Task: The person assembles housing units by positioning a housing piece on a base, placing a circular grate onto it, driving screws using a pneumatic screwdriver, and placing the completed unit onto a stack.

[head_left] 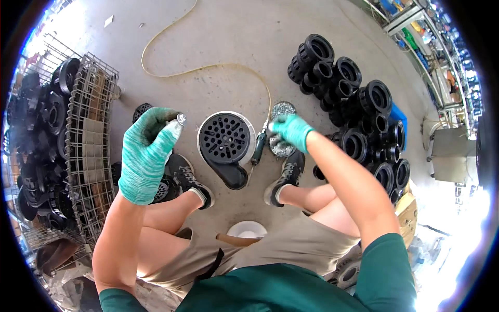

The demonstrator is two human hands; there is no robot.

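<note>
Because the black perforated housing (227, 141) lies flat on the floor between the person's shoes, both gloved hands stay free: the left hand (148, 151) pinches a small silvery fastener (180, 119) upright, while the right hand (291, 131) closes over the screw dish (282, 110) beside the green pneumatic driver (258, 147).

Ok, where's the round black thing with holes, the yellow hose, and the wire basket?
Round black part (225, 137): head view, on its holed top face.
Yellow hose (208, 67): head view, on the curved stretch lying on the floor.
Wire basket (93, 104): head view, on its right side wall.
</note>
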